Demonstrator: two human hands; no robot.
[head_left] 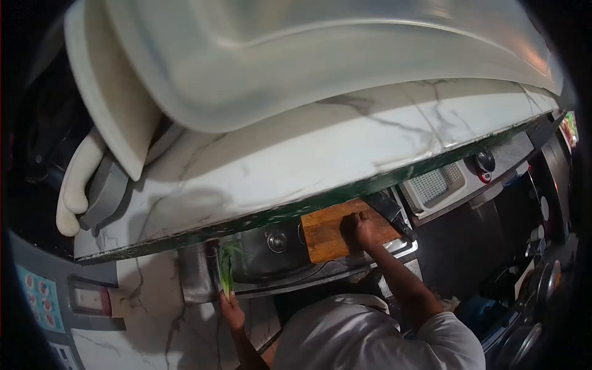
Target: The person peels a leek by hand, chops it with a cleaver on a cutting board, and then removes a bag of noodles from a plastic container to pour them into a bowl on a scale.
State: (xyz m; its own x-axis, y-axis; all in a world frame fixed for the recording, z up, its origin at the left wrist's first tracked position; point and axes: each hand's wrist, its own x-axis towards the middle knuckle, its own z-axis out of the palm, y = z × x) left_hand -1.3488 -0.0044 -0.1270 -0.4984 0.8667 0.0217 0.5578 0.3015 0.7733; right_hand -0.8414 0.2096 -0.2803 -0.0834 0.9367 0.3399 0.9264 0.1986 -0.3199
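Observation:
My left hand (232,310) grips the pale lower end of a long green leafy vegetable (226,269), which points up over a steel sink (259,262). My right hand (357,229) lies with curled fingers on a wooden cutting board (324,237) that sits across the right side of the sink. The picture is too dim to show whether anything is inside that hand. A dark object (390,214) lies at the board's right edge, close to my right hand.
A white marble counter (296,154) with a green edge runs behind the sink. Large translucent plastic tubs (308,55) fill the top. A white perforated tray (435,185) and knobs sit at the right, stacked metal plates (530,308) at lower right, and a wall switch (91,300) at left.

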